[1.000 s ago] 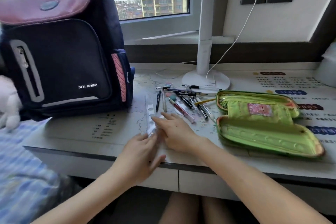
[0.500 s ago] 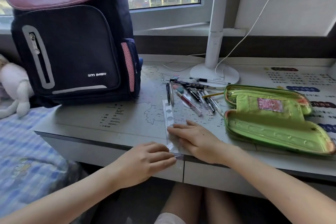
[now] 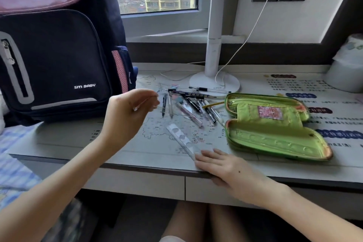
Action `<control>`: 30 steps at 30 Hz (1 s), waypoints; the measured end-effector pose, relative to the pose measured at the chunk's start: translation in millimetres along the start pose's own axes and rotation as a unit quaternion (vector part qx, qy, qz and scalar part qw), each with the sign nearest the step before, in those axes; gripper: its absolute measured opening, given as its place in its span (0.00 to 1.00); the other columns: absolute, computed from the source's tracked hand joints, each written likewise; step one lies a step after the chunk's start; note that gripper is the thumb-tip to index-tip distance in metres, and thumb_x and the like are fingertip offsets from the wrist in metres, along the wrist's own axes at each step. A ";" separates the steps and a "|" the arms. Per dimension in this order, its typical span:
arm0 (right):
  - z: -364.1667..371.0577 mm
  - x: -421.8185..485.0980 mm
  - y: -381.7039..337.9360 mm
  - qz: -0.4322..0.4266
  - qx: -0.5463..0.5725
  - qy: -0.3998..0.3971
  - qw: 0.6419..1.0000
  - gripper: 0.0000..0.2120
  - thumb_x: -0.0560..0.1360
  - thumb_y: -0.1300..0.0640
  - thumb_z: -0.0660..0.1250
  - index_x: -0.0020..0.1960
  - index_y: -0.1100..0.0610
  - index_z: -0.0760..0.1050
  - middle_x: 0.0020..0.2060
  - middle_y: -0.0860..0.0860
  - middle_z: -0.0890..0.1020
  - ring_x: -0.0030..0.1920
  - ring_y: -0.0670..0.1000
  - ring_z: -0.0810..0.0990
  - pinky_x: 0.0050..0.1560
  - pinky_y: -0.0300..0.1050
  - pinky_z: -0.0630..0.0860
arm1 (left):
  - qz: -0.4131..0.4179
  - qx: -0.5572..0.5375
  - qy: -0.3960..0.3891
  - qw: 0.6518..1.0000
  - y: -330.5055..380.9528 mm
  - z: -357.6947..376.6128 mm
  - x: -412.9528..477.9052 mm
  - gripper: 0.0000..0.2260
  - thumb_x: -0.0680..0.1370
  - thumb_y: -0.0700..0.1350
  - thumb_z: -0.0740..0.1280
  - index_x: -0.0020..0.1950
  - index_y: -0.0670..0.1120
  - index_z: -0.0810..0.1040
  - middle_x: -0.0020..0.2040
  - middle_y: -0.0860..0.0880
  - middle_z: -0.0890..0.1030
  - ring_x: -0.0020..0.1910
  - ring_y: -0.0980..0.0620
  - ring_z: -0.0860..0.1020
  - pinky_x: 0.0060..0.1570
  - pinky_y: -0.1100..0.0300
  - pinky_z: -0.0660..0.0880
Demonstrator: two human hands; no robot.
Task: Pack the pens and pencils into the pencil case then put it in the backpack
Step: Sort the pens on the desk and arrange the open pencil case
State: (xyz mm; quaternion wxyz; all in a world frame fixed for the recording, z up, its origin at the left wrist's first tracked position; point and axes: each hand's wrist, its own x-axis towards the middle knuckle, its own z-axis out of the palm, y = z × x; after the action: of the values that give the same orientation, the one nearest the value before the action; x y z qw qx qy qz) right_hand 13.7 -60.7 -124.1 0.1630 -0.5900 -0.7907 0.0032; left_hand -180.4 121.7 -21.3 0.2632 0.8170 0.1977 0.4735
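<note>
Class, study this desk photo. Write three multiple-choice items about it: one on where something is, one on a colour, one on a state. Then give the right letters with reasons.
1. Where does the pencil case lie relative to the pile of pens?
A. To its right
B. To its left
C. Inside the backpack

2. What colour is the inside of the pencil case?
A. Blue
B. Green
C. White

3. What state is the pencil case in?
A. Zipped shut
B. Open flat and holding no pens
C. Open and full of pens

Answers:
1 A: the case sits right of the pens, while the backpack stands at the far left of the desk.
2 B: both halves show a green lining.
3 B: both halves lie spread open, and the pens are on the desk.
</note>
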 end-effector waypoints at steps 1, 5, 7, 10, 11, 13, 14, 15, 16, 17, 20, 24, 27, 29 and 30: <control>-4.6 -2.6 -0.1 0.002 0.006 0.032 0.999 0.19 0.75 0.55 0.57 0.64 0.57 0.74 0.64 0.51 0.76 0.66 0.51 0.73 0.62 0.51 0.73 | -0.023 -0.022 -0.001 0.999 -0.2 4.9 4.5 0.05 0.73 0.38 0.69 0.48 0.42 0.80 0.40 0.48 0.83 0.37 0.53 0.82 0.42 0.64 0.79; -64.9 -16.7 -6.1 0.130 0.158 0.239 0.949 0.10 0.75 0.57 0.66 0.54 0.57 0.80 0.48 0.46 0.85 0.51 0.42 0.82 0.54 0.35 0.76 | -0.114 -0.151 0.003 0.982 6.0 33.6 18.5 0.03 0.73 0.37 0.69 0.45 0.43 0.81 0.38 0.45 0.83 0.37 0.48 0.83 0.42 0.59 0.81; -98.5 -31.8 4.3 0.228 0.275 0.349 0.866 0.05 0.71 0.62 0.69 0.47 0.57 0.79 0.41 0.50 0.85 0.40 0.44 0.84 0.43 0.36 0.79 | -0.172 -0.227 0.017 0.959 11.0 50.6 23.4 0.02 0.74 0.36 0.68 0.44 0.42 0.80 0.36 0.45 0.81 0.36 0.50 0.82 0.41 0.60 0.81; -121.0 -62.2 40.2 0.331 0.391 0.443 0.736 0.08 0.69 0.69 0.68 0.43 0.58 0.74 0.33 0.54 0.83 0.33 0.50 0.83 0.33 0.41 0.80 | -0.235 -0.312 0.010 0.920 16.4 77.7 28.1 0.02 0.75 0.34 0.66 0.45 0.38 0.78 0.36 0.42 0.79 0.34 0.51 0.80 0.39 0.61 0.80; -122.3 -70.0 50.6 0.358 0.416 0.439 0.711 0.09 0.69 0.71 0.67 0.43 0.58 0.74 0.31 0.54 0.83 0.31 0.50 0.83 0.30 0.40 0.79 | -0.242 -0.324 0.001 0.914 17.3 85.8 28.5 0.02 0.75 0.34 0.66 0.44 0.38 0.78 0.36 0.41 0.79 0.33 0.52 0.80 0.38 0.62 0.80; -118.8 -80.4 68.8 0.408 0.447 0.428 0.671 0.11 0.70 0.75 0.64 0.42 0.60 0.73 0.28 0.55 0.82 0.28 0.50 0.82 0.28 0.38 0.78 | -0.249 -0.337 -0.014 0.908 18.6 98.1 28.1 0.03 0.75 0.34 0.66 0.43 0.39 0.79 0.36 0.41 0.79 0.32 0.52 0.80 0.37 0.63 0.79; -118.3 -86.6 76.5 0.430 0.453 0.432 0.651 0.11 0.70 0.75 0.63 0.42 0.60 0.72 0.27 0.56 0.82 0.28 0.50 0.82 0.27 0.38 0.78 | -0.251 -0.340 -0.025 0.906 19.4 106.3 29.2 0.03 0.75 0.34 0.66 0.43 0.39 0.79 0.36 0.41 0.79 0.32 0.52 0.81 0.37 0.63 0.79; -117.2 -90.1 82.1 0.447 0.457 0.435 0.634 0.11 0.70 0.75 0.63 0.41 0.60 0.72 0.27 0.56 0.82 0.27 0.50 0.82 0.27 0.38 0.78 | -0.255 -0.341 -0.033 0.904 20.1 111.3 29.0 0.03 0.74 0.35 0.66 0.43 0.39 0.79 0.36 0.41 0.80 0.32 0.52 0.81 0.37 0.63 0.79; -116.9 -93.9 87.3 0.460 0.458 0.430 0.628 0.10 0.70 0.75 0.64 0.42 0.61 0.72 0.27 0.56 0.83 0.27 0.50 0.82 0.28 0.38 0.79 | -0.259 -0.345 -0.044 0.901 21.0 117.4 29.8 0.02 0.74 0.35 0.67 0.43 0.39 0.79 0.36 0.41 0.80 0.33 0.52 0.81 0.38 0.63 0.80; -116.2 -95.5 90.1 0.469 0.458 0.404 0.638 0.09 0.70 0.74 0.65 0.42 0.62 0.73 0.28 0.57 0.83 0.28 0.51 0.82 0.28 0.39 0.79 | -0.264 -0.352 -0.054 0.896 22.0 122.4 30.0 0.02 0.74 0.35 0.67 0.44 0.39 0.79 0.37 0.41 0.80 0.33 0.51 0.81 0.38 0.62 0.80; -114.5 -95.5 92.2 0.502 0.387 0.246 0.734 0.05 0.68 0.71 0.69 0.41 0.64 0.76 0.34 0.59 0.84 0.30 0.47 0.82 0.28 0.37 0.75 | -0.274 -0.359 -0.092 0.888 25.8 139.1 31.4 0.02 0.74 0.34 0.66 0.44 0.38 0.79 0.36 0.42 0.80 0.32 0.51 0.81 0.38 0.62 0.80; -119.2 -92.6 99.2 0.500 0.225 0.093 0.831 0.03 0.66 0.62 0.75 0.37 0.56 0.82 0.31 0.51 0.84 0.30 0.43 0.80 0.29 0.33 0.72 | -0.284 -0.361 -0.148 0.876 33.7 162.8 35.4 0.03 0.74 0.33 0.66 0.43 0.38 0.78 0.36 0.41 0.80 0.30 0.52 0.81 0.37 0.61 0.81; -119.1 -88.4 106.0 0.466 0.095 0.002 0.880 0.07 0.66 0.56 0.76 0.33 0.46 0.80 0.35 0.45 0.82 0.40 0.45 0.78 0.43 0.41 0.74 | -0.295 -0.345 -0.195 0.869 41.5 181.6 36.8 0.03 0.74 0.32 0.66 0.46 0.37 0.77 0.36 0.41 0.79 0.29 0.53 0.81 0.36 0.62 0.81; -120.0 -84.5 106.6 0.431 0.044 -0.032 0.901 0.08 0.67 0.55 0.75 0.34 0.42 0.79 0.39 0.42 0.79 0.46 0.43 0.74 0.47 0.42 0.69 | -0.287 -0.322 -0.224 0.874 46.6 194.5 34.5 0.05 0.74 0.32 0.66 0.49 0.36 0.77 0.35 0.43 0.79 0.29 0.54 0.81 0.36 0.63 0.81; -121.3 -84.2 105.7 0.420 0.031 -0.048 0.906 0.07 0.68 0.55 0.74 0.37 0.42 0.80 0.40 0.41 0.78 0.47 0.44 0.71 0.48 0.41 0.66 | -0.279 -0.305 -0.233 0.880 48.4 200.5 33.2 0.05 0.74 0.32 0.66 0.50 0.36 0.76 0.34 0.45 0.79 0.29 0.55 0.80 0.35 0.63 0.80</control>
State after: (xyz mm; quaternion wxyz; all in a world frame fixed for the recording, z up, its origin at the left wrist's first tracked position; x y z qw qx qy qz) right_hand 165.1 -130.0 -51.5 0.1271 -0.8613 -0.4761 0.1240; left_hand 14.9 54.1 -52.0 0.6590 0.6942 0.1963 0.2129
